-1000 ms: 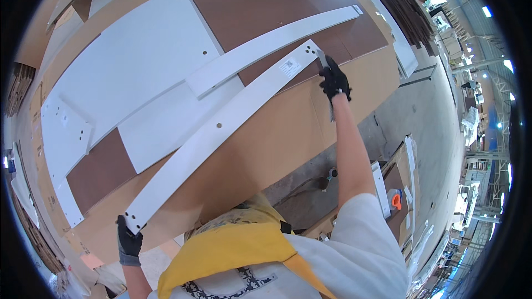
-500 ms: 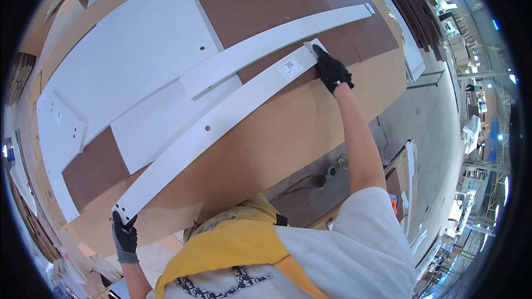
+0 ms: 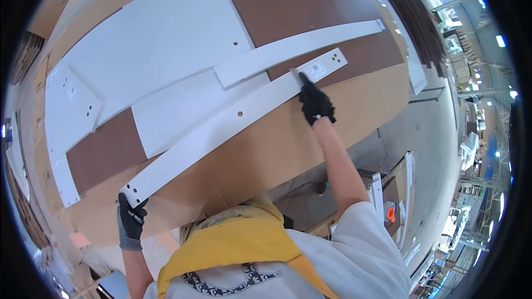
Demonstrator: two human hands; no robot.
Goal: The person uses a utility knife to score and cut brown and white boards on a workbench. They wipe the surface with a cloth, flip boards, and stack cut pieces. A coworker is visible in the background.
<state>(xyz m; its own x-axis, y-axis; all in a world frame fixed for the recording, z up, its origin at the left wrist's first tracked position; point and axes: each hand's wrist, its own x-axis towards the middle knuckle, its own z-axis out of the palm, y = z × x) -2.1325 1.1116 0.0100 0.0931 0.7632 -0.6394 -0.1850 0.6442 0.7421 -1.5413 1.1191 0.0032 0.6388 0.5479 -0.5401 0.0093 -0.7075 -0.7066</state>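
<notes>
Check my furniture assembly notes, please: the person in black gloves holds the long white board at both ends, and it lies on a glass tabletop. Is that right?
Not quite. In the head view the long white board lies on brown cardboard, not glass. The rest holds: the left hand grips its near end and the right hand presses near its far end, both in black gloves.

long white slat (image 3: 233, 127) | drilled holes | lying diagonally on cardboard-topped table (image 3: 249, 160)

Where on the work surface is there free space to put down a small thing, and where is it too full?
Bare cardboard lies free between the long white strip and the table's near edge, from left hand to right hand. The brown panel above the shorter strip is bare. The middle and left are crowded with white panels.
</notes>
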